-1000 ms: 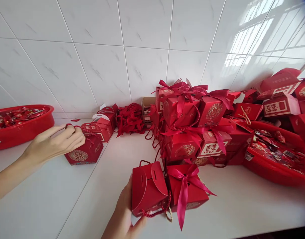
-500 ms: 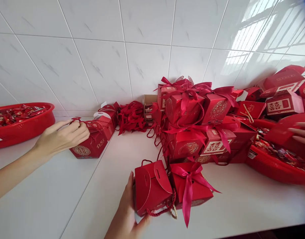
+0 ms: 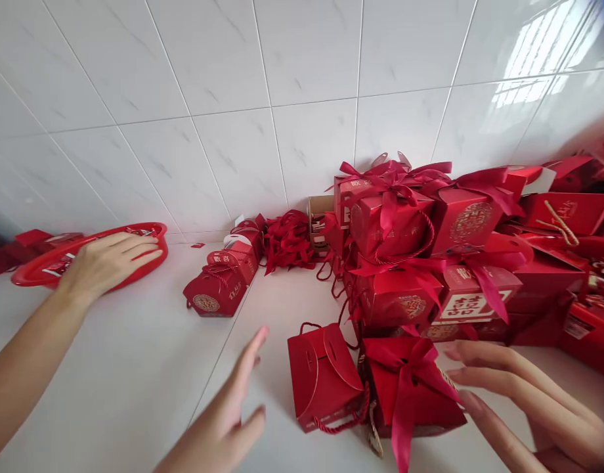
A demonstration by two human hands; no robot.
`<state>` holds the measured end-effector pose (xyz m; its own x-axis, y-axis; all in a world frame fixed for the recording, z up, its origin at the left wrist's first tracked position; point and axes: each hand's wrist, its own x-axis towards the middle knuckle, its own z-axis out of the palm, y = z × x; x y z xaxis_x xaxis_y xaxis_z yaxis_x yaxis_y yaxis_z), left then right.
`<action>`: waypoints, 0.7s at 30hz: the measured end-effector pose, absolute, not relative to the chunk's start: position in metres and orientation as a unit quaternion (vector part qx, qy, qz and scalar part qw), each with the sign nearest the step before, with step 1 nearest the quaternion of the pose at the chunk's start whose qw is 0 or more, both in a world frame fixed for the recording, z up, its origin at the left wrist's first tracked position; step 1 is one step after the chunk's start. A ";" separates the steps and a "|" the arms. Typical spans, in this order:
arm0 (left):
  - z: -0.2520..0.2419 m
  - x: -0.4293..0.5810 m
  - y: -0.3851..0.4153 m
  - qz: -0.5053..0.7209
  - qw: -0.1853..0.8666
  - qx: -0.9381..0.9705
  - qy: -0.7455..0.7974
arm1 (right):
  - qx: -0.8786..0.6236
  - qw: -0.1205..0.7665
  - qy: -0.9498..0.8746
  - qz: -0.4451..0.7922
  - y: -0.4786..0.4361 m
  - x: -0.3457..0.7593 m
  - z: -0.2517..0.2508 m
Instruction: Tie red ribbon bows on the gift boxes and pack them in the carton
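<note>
I have my left hand low in the head view, thumb spread well away from the fingers and nothing between them; it hangs just left of a red gift box with a flap-closed lid, with a gap between the two. That box sits on the near part of the bench, its red rope handle drooping over the front. Right beside it stands a ribbon-tied box, a satin bow on top. My right hand is at that box's right side, fingers loosely curved and spaced apart; I cannot tell whether the tips touch it.

Behind these two, tied boxes are piled in a bow-topped stack toward the back edge, with a red basin to its right. Along the back edge, by the tile wall, lie an open carton and a ribbon heap. Left of them a short row of boxes runs forward. Toward the bench's left end, a co-worker's hand reaches over an oval red tub; its grasp is hidden from me.
</note>
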<state>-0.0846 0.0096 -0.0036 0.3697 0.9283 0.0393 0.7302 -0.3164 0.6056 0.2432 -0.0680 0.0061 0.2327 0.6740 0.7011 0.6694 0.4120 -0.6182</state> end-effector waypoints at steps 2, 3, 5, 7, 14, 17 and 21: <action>0.017 -0.081 0.054 0.210 0.172 0.806 0.525 | -0.577 0.641 -0.501 0.063 -0.064 0.253 -0.031; 0.025 -0.074 0.081 0.218 0.117 0.819 0.518 | -0.591 0.667 -0.440 0.109 -0.063 0.259 -0.051; 0.034 -0.052 0.138 0.220 0.054 0.823 0.521 | -0.632 0.663 -0.335 0.221 -0.063 0.267 -0.085; 0.034 -0.029 0.189 0.222 0.032 0.815 0.534 | -0.643 0.661 -0.261 0.286 -0.063 0.271 -0.103; 0.029 -0.002 0.260 0.281 -0.014 0.755 0.593 | -0.659 0.645 -0.232 0.309 -0.058 0.261 -0.080; 0.041 -0.014 0.253 0.333 0.009 0.748 0.575 | -0.666 0.647 -0.240 0.283 -0.059 0.261 -0.077; 0.080 -0.039 0.211 0.440 0.048 0.726 0.526 | -0.660 0.651 -0.251 0.278 -0.062 0.267 -0.088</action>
